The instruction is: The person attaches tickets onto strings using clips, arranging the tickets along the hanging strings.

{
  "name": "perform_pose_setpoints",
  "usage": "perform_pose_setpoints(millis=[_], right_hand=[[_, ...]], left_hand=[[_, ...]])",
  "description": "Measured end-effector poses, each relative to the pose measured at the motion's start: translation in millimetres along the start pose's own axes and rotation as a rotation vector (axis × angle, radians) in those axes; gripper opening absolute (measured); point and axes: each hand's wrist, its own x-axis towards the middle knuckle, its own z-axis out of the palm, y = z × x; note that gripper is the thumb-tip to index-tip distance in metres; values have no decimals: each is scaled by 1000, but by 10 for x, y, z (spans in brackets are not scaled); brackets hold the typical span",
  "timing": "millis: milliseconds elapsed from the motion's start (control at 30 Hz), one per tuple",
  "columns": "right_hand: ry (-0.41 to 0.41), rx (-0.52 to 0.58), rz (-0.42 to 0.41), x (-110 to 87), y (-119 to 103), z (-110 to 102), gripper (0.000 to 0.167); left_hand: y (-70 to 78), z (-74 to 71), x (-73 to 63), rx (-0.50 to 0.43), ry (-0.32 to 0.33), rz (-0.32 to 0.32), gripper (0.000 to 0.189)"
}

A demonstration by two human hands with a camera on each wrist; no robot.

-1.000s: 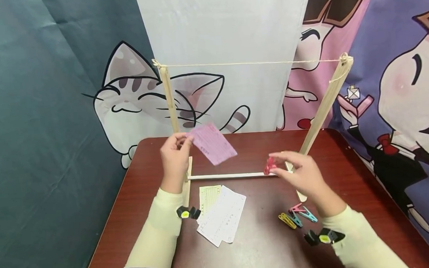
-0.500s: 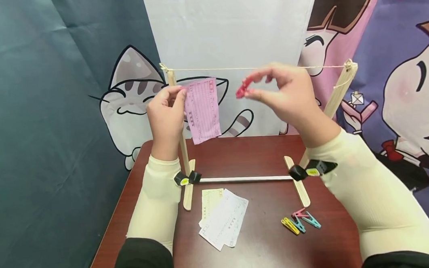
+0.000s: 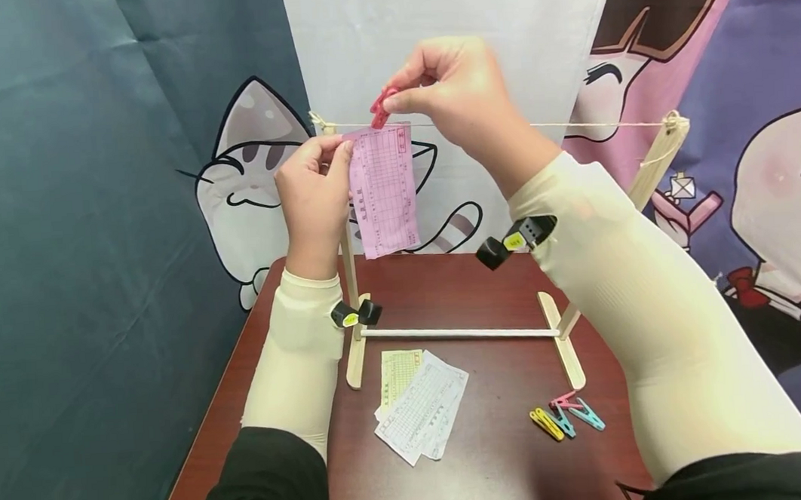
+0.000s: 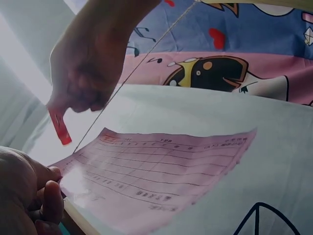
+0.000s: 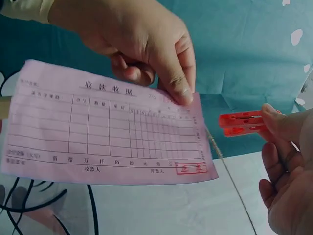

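A pink receipt slip [image 3: 384, 190] hangs from my left hand [image 3: 314, 194], whose thumb and fingers pinch its upper left corner. Its top edge overlaps the thin string [image 3: 591, 124] near the left post. Just above that edge, my right hand [image 3: 457, 100] pinches a red clothespin [image 3: 382, 109] by its handle end, the tip pointing down at the string. In the right wrist view, a small gap shows between the red clothespin [image 5: 240, 123] and the printed slip [image 5: 98, 132]. The left wrist view shows the clothespin [image 4: 60, 128] over the slip's corner.
The string runs between two wooden posts [image 3: 654, 163], joined low down by a white rod [image 3: 459, 333]. White slips [image 3: 425, 407] and a yellow slip [image 3: 399, 372] lie on the brown table [image 3: 493, 464]. Several clothespins, including a yellow one [image 3: 546, 424], lie near the right foot.
Both hands have risen from over the table to the string. The right hand has moved left with the red clothespin, and the pink slip now hangs nearly upright at the string.
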Motion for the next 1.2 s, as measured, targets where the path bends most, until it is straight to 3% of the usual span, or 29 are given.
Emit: perform_pose_setpoints(millis=[200, 533, 833, 1033, 1200], right_hand=[[-53, -25, 45, 156, 37, 51, 12], [-95, -143, 131, 223, 39, 82, 12], [-214, -316, 108, 220, 40, 61, 30], [-243, -418, 133, 207, 34, 21, 43], [-245, -511, 103, 185, 33, -28, 51]], left_hand=[[50, 9, -7, 12, 2, -9, 26], [115, 14, 10, 14, 20, -33, 27], [116, 23, 1, 29, 10, -37, 26], [61, 41, -14, 37, 11, -1, 27], [35, 55, -19, 42, 14, 22, 28]])
